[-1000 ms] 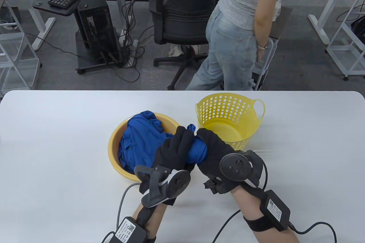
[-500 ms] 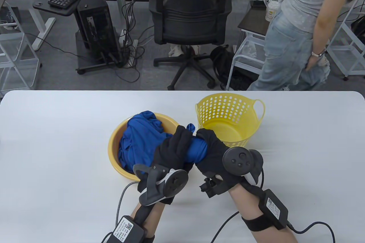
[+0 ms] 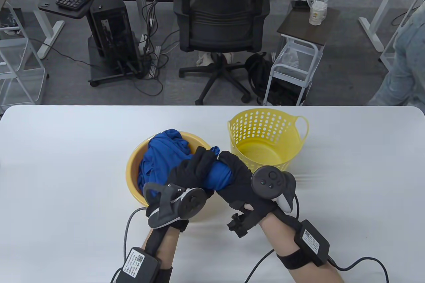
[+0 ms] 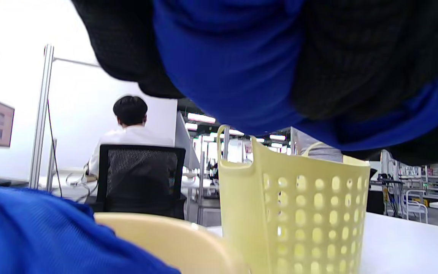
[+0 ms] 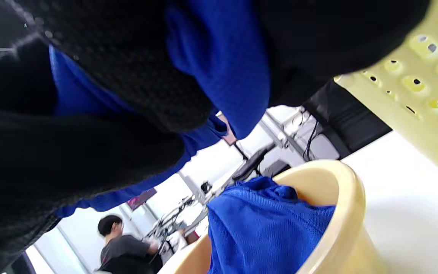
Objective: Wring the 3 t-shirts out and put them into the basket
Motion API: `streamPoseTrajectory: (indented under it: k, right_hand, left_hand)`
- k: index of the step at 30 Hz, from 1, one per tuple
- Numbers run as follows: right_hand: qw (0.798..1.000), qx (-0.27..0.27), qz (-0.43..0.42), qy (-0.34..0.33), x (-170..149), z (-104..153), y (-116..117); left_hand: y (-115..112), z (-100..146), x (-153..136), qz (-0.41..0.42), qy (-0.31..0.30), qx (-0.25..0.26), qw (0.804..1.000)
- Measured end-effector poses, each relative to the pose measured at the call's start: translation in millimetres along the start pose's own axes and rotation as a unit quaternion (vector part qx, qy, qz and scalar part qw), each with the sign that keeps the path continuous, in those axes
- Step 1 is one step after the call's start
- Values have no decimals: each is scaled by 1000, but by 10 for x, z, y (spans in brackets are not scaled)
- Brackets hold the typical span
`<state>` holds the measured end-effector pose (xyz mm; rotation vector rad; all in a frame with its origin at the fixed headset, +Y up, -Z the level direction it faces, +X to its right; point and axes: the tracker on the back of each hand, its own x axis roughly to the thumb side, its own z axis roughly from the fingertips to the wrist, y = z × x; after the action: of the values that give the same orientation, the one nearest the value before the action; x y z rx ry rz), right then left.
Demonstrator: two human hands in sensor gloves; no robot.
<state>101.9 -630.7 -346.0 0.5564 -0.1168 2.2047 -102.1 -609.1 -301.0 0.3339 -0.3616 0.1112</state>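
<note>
A twisted blue t-shirt [image 3: 217,175] is held between both hands above the right rim of the yellow basin [image 3: 132,176]. My left hand [image 3: 196,172] grips its left part and my right hand [image 3: 234,176] grips its right part, fingers curled round the cloth. More blue cloth [image 3: 162,158] fills the basin. The yellow perforated basket [image 3: 267,137] stands just right of the basin, holding nothing. In the left wrist view the shirt [image 4: 238,68] hangs over the basket [image 4: 295,213]. In the right wrist view the shirt [image 5: 222,68] sits above the basin [image 5: 340,213].
A white table [image 3: 66,163] carries the basin and basket. Beyond its far edge stand an office chair [image 3: 220,21], a small side cart [image 3: 292,64] and a computer stand [image 3: 109,31]. A person's trouser leg [image 3: 403,64] shows at the right edge.
Both hands with the twisted shirt have shifted a little left and toward me, over the basin rim. The person behind the table has walked off to the right.
</note>
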Motion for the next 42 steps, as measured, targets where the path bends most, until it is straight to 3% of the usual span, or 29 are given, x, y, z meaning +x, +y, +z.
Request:
streamPoseTrajectory:
  k: [4, 6, 8, 11, 14, 16, 18, 19, 20, 26, 30, 33, 35, 37, 40, 42]
  right_hand:
    - [987, -38, -152, 40, -303, -53, -320]
    - [977, -119, -169, 62, -419, -17, -546]
    - [968, -197, -136, 77, -507, 40, -787]
    - [950, -290, 53, 103, -609, 151, -1091]
    - [934, -294, 150, 136, -681, 149, -1117]
    - [950, -244, 139, 135, -718, 90, -1035]
    - [977, -163, 79, 113, -685, 24, -908]
    - [980, -157, 66, 100, -665, 18, -894]
    - [985, -154, 38, 73, -609, 12, -876]
    - [982, -184, 6, 31, -410, 107, -978]
    - [980, -195, -31, 27, -419, 137, -1056]
    - [980, -187, -54, 27, -401, 154, -1088]
    - [981, -184, -65, 20, -376, 166, -1105]
    - [980, -186, -72, 13, -353, 175, -1125]
    - [979, -188, -85, 5, -325, 180, -1148]
    - [978, -184, -94, 2, -314, 185, -1150]
  left_hand:
    - [209, 82, -113, 90, 41, 65, 993]
    - [289, 118, -213, 114, 70, 53, 990]
    - [322, 156, -351, 88, 123, 33, 988]
    - [275, 195, -612, 45, 208, 7, 977]
    - [162, 205, -779, 39, 259, -22, 965]
    - [32, 186, -837, 48, 286, -60, 955]
    - [-167, 128, -856, 50, 310, -140, 939]
    - [-223, 110, -853, 48, 314, -170, 933]
    - [-313, 85, -843, 43, 318, -214, 923]
    - [-699, -11, -755, -51, 349, -280, 893]
    - [-1054, -127, -719, -106, 362, -361, 853]
    - [-1060, -213, -690, -139, 365, -366, 845]
    - [-982, -230, -705, -150, 363, -347, 852]
    - [-811, -224, -764, -97, 362, -324, 868]
    - [-402, -179, -920, 72, 375, -226, 896]
    - [-156, -144, -1005, 199, 365, -174, 893]
